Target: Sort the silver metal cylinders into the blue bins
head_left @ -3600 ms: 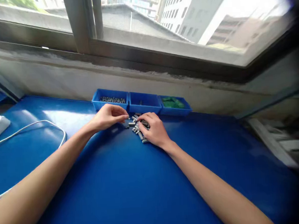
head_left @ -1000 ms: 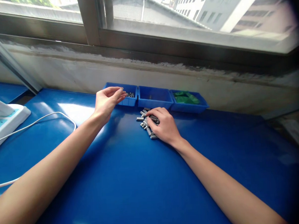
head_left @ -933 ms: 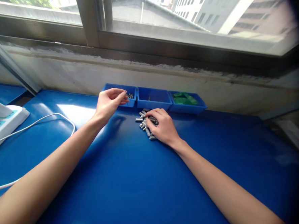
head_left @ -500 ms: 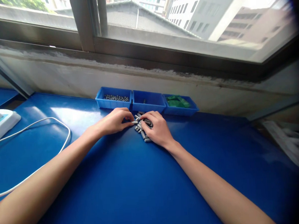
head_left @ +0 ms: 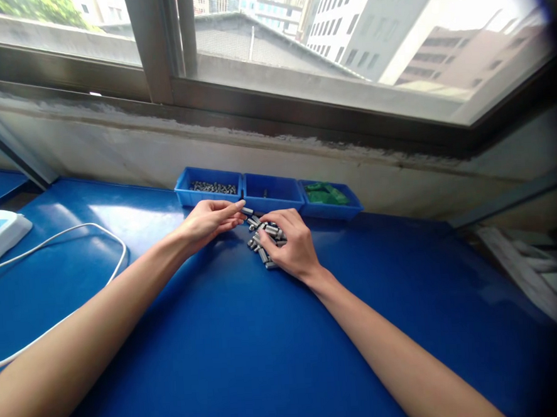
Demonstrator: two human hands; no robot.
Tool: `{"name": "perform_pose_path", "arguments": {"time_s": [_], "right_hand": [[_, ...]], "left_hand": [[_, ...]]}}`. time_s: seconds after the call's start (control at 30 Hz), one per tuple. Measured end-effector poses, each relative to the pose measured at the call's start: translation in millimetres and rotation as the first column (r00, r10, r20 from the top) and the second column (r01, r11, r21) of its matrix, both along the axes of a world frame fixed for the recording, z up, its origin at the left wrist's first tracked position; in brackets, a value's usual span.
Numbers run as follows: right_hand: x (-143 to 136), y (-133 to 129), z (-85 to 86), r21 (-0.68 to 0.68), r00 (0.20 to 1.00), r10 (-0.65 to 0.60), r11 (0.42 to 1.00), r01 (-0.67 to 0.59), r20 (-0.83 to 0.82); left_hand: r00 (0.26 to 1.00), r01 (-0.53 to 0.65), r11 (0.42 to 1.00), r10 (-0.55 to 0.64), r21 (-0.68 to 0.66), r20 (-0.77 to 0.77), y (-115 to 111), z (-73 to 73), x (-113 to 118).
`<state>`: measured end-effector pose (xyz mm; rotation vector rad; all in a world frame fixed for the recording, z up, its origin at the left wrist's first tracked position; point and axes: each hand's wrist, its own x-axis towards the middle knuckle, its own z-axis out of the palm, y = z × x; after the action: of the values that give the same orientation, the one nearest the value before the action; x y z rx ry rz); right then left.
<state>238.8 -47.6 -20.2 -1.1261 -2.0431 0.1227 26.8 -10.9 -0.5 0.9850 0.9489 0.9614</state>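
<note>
My left hand [head_left: 213, 221] is at the left edge of a small heap of metal cylinders [head_left: 263, 256] on the blue table. Its thumb and fingers pinch one short silver cylinder [head_left: 247, 211], tilted, just in front of the bins. My right hand [head_left: 290, 242] curls around the right side of the heap. Several cylinders show between its thumb and index finger; its other fingertips are hidden behind the hand.
Three blue bins stand by the wall: the left bin [head_left: 208, 182] holds many small metal parts, the middle bin [head_left: 274, 201] a small dark piece, the right bin [head_left: 331, 210] green packets. A white cable [head_left: 117, 269] and a white power strip [head_left: 7, 234] lie at left.
My left hand has turned and risen slightly toward the bins, with a cylinder at its fingertips. My right hand stays at the heap, its thumb and index finger slightly wider apart.
</note>
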Motion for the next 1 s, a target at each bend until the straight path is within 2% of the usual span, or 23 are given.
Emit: {"name": "perform_pose_path", "arguments": {"time_s": [0.3, 0.43, 0.5, 0.57, 0.67, 0.73, 0.8, 0.9, 1.0], "right_hand": [[0, -3, -1.9, 0.016, 0.978, 0.177, 0.983, -0.18, 0.113], [2, 1, -4.5, 0.065, 0.974, 0.223, 0.972, -0.224, 0.022], [3, 2, -3.4, 0.091, 0.976, 0.212, 0.974, -0.207, -0.057], [3, 3, -1.7, 0.095, 0.982, 0.14, 0.987, -0.129, -0.126], [4, 5, -1.0, 0.047, 0.98, -0.011, 0.999, 0.021, -0.2], [4, 7, -2.6, -0.022, 0.968, -0.082, 0.997, 0.079, -0.236], [3, 10, -4.9, -0.101, 0.956, -0.131, 0.989, 0.108, -0.261], [3, 13, -6.8, -0.189, 0.946, -0.164, 0.975, 0.113, -0.281], [3, 13, -5.9, -0.195, 0.952, -0.136, 0.977, 0.084, -0.275]], "left_hand": [[0.993, 0.083, 0.993, -0.075, 0.09, -0.089, -4, -1.2, 4], [0.983, 0.101, 0.984, -0.076, 0.148, -0.166, -1, -7.1, 6], [0.96, 0.102, 0.965, -0.032, 0.24, -0.277, 1, -9.7, 6], [0.891, 0.13, 0.909, 0.069, 0.396, -0.449, 2, -11.5, 6], [0.744, 0.269, 0.745, 0.241, 0.61, -0.623, 1, -15.5, 4], [0.691, 0.399, 0.613, 0.288, 0.682, -0.663, 1, -20.3, 3], [0.642, 0.497, 0.513, 0.325, 0.7, -0.694, 1, -25.4, 2], [0.588, 0.578, 0.454, 0.345, 0.678, -0.732, 3, -29.6, -1], [0.553, 0.6, 0.452, 0.361, 0.66, -0.75, 4, -28.4, -4]]}}
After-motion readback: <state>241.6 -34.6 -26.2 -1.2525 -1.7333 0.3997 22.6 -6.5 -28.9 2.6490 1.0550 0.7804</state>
